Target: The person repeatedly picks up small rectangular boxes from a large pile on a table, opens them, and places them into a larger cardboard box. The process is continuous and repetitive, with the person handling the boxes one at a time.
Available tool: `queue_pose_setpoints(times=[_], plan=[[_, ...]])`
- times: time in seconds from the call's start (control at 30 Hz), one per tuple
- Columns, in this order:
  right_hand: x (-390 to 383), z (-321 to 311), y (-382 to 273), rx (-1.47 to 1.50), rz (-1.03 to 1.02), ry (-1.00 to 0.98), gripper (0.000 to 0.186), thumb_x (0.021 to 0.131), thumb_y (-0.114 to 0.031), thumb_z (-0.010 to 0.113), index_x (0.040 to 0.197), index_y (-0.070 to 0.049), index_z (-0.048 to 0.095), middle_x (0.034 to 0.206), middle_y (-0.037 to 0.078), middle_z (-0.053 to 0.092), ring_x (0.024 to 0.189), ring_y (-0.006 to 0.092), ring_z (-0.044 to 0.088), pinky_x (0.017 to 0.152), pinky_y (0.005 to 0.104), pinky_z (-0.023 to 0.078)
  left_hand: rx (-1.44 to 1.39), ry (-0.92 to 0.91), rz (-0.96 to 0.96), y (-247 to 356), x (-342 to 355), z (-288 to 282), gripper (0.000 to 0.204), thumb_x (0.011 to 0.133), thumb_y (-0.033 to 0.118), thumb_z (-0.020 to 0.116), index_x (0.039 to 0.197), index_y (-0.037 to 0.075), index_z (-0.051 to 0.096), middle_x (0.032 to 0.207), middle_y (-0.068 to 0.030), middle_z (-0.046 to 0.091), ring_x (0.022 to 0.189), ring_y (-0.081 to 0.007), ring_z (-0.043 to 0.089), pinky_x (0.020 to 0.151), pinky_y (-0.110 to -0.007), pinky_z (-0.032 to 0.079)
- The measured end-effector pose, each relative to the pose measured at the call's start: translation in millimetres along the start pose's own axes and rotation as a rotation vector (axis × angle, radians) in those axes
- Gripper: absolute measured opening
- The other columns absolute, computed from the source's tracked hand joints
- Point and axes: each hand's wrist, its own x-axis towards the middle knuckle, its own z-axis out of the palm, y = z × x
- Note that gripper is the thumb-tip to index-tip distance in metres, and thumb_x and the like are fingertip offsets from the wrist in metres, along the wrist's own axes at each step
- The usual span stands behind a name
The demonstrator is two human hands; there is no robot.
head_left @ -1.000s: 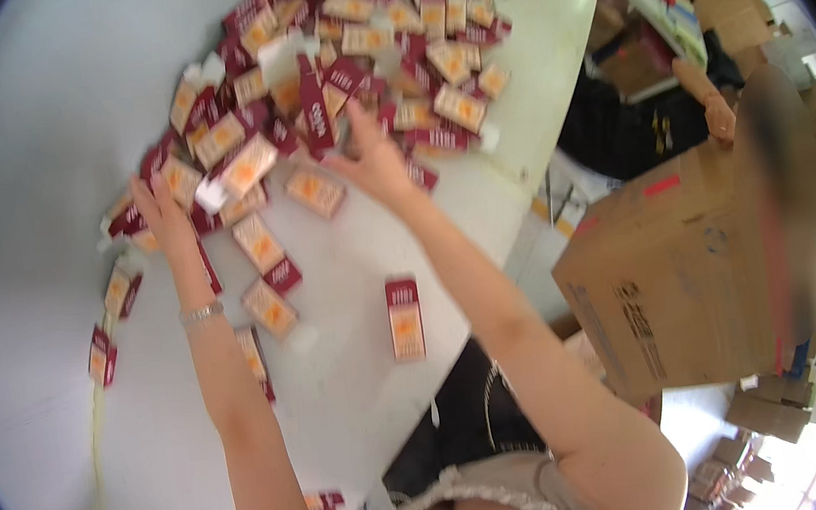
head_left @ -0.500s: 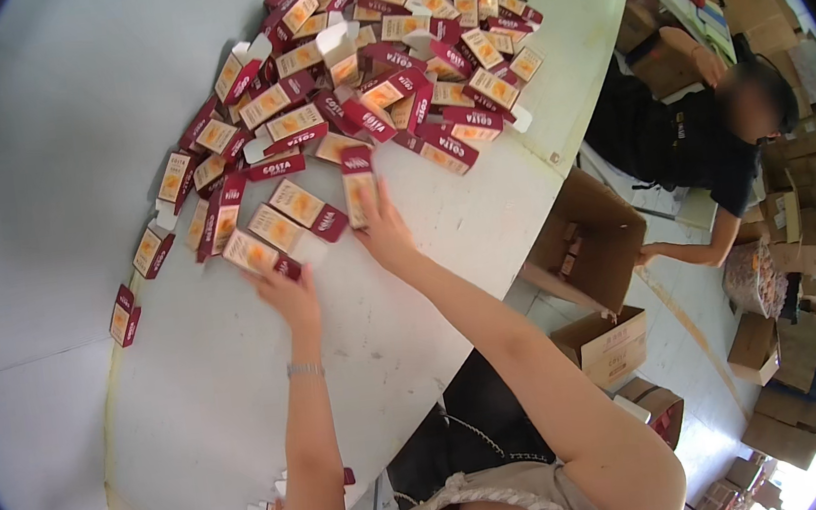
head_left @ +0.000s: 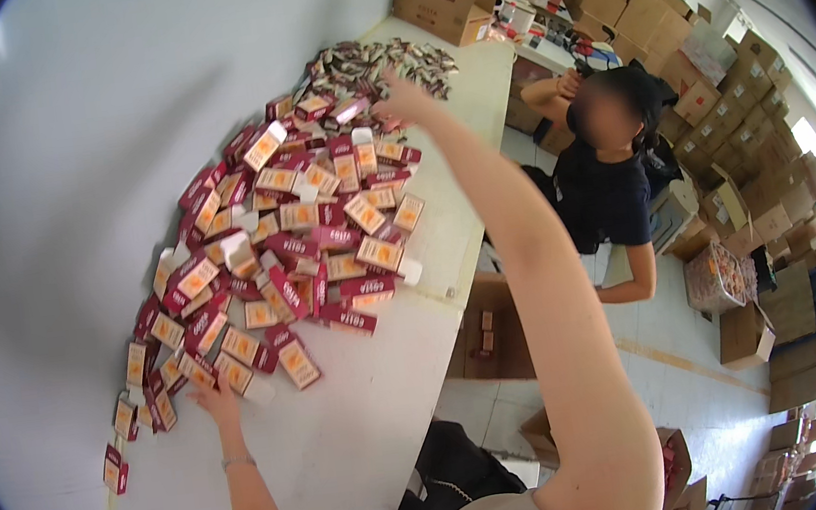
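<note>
My left hand (head_left: 214, 398) rests at the near edge of a loose pile of small maroon-and-cream cartons (head_left: 298, 217), fingers apart on a carton (head_left: 197, 370). My right arm stretches to the back of the pile, where my right hand (head_left: 395, 98), slightly blurred, has fingers apart beside the cartons and a heap of small sachets (head_left: 345, 59). Some cartons have white flaps sticking out; others lie flat or tilted on the white table (head_left: 347, 423).
A brown box (head_left: 440, 4) stands on the table's far end. Beyond the right edge are a co-worker in dark clothing (head_left: 597, 188), an open box (head_left: 497, 330) low down, a cluttered table (head_left: 531, 9) and stacked cartons (head_left: 725, 118).
The view has tilted toward the far end. My right hand has let go of a carton and reached farther away; my left hand's fingers have loosened. The co-worker's raised box is now lower.
</note>
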Motion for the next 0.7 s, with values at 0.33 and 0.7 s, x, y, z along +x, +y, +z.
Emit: queue_pose_setpoints(times=[0.33,0.7], plan=[[174,-194,99,-0.158,0.189,0.27,0.086,0.075,-0.005,0.055,0.147,-0.008,0.008,0.069,0.014,0.065,0.053,0.0234,0.062,0.046,0.0357,0.05,0.436,0.147,0.044,120,-121,23,0.087,0.087,0.028,0.061,0.147,0.0,0.004,0.149,-0.033,-0.002,0.138,-0.0488,0.008,0.111,-0.051,0.017],[223,-142,166,-0.152,-0.243,0.317,0.045,0.083,-0.022,0.058,0.12,0.002,0.049,0.089,0.02,0.067,0.071,0.0285,0.066,0.064,0.0395,0.053,0.083,0.081,0.157,80,-99,115,0.097,0.082,0.032,0.067,0.144,-0.008,0.004,0.149,-0.0279,0.016,0.139,-0.0411,0.013,0.114,-0.047,0.009]])
